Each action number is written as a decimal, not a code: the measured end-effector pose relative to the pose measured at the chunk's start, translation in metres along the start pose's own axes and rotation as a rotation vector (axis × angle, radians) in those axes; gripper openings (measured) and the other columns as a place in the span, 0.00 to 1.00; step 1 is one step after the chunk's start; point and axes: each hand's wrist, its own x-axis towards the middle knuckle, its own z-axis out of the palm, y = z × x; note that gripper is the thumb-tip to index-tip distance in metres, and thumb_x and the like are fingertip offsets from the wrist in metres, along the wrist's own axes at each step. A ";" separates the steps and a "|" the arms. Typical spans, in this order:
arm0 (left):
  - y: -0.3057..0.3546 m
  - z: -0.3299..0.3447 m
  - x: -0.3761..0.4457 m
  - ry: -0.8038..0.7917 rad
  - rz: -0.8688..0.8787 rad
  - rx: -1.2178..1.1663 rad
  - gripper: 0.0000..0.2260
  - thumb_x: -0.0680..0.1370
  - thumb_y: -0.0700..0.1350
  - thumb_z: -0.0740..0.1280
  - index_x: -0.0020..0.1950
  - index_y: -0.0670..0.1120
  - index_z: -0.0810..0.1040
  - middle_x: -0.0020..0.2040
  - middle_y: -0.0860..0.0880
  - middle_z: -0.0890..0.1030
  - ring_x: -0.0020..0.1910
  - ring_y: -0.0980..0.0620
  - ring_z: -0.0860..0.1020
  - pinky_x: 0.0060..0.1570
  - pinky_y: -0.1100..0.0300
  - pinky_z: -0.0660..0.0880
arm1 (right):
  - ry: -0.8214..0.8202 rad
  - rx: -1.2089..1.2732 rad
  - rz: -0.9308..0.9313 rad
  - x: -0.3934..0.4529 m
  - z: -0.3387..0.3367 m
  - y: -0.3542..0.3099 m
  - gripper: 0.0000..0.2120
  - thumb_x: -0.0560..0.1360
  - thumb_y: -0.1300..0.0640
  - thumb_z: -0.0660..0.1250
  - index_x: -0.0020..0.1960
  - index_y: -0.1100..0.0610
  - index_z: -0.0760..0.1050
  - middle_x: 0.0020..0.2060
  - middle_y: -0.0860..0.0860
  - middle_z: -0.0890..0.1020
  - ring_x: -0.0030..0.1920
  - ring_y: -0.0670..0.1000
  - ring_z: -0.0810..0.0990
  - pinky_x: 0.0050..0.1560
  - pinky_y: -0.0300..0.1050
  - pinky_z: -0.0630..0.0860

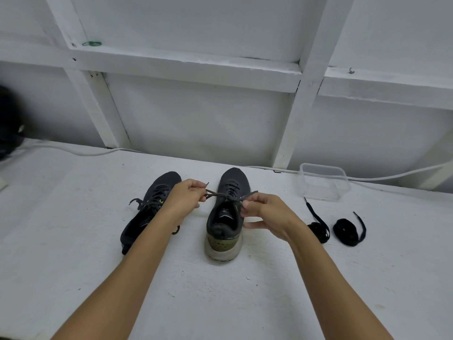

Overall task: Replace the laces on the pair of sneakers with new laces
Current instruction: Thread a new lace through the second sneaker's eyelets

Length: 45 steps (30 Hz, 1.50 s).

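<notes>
Nearest, the right sneaker (224,217) stands heel-first on the white table (73,241); its tongue label is too small to read. Left hand (186,195) and right hand (263,213) each pinch an end of its grey lace (221,194). Left of it, the other sneaker (149,207) is partly hidden by the forearm. Right of it lie two coiled black laces (346,231); beyond, a clear container (323,181).

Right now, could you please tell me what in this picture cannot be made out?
Head view only:
- Left sneaker: its near side is covered by the left forearm.
- Dark object at the left edge: blurred and cut off, so unidentifiable.
- New laces: bundled, so their length is unclear.
- Right hand: its curled fingers hide how it grips the lace.
</notes>
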 end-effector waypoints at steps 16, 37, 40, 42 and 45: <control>-0.002 0.002 0.009 0.108 0.010 -0.035 0.05 0.81 0.40 0.66 0.53 0.41 0.82 0.44 0.46 0.84 0.39 0.57 0.82 0.36 0.68 0.77 | 0.040 -0.263 0.104 -0.003 -0.014 0.000 0.09 0.83 0.59 0.64 0.50 0.62 0.81 0.49 0.55 0.81 0.49 0.52 0.81 0.43 0.48 0.84; -0.003 0.006 0.008 0.100 -0.035 -0.073 0.05 0.81 0.40 0.66 0.52 0.44 0.81 0.42 0.49 0.82 0.37 0.59 0.78 0.38 0.65 0.73 | 0.235 -0.292 0.065 -0.003 -0.006 -0.002 0.17 0.85 0.49 0.55 0.58 0.61 0.73 0.48 0.56 0.77 0.46 0.52 0.83 0.41 0.51 0.85; -0.002 0.007 0.009 0.108 -0.028 -0.073 0.05 0.81 0.40 0.66 0.53 0.44 0.82 0.43 0.49 0.82 0.38 0.59 0.78 0.38 0.65 0.73 | 0.232 -0.390 0.035 -0.002 -0.011 0.002 0.15 0.86 0.50 0.55 0.54 0.60 0.75 0.46 0.55 0.78 0.47 0.52 0.84 0.44 0.52 0.85; -0.003 0.008 0.010 0.128 -0.022 -0.066 0.05 0.81 0.40 0.66 0.53 0.43 0.82 0.42 0.48 0.82 0.37 0.58 0.77 0.37 0.66 0.73 | 0.240 -0.425 0.003 -0.002 -0.014 0.004 0.13 0.86 0.53 0.55 0.50 0.59 0.74 0.45 0.55 0.78 0.47 0.52 0.83 0.43 0.50 0.85; -0.006 0.007 0.012 0.159 -0.014 -0.039 0.05 0.81 0.40 0.66 0.53 0.42 0.82 0.41 0.48 0.82 0.36 0.58 0.77 0.36 0.67 0.72 | 0.253 -0.457 -0.016 -0.002 -0.017 0.004 0.12 0.85 0.55 0.56 0.49 0.59 0.74 0.44 0.57 0.79 0.46 0.51 0.82 0.41 0.46 0.85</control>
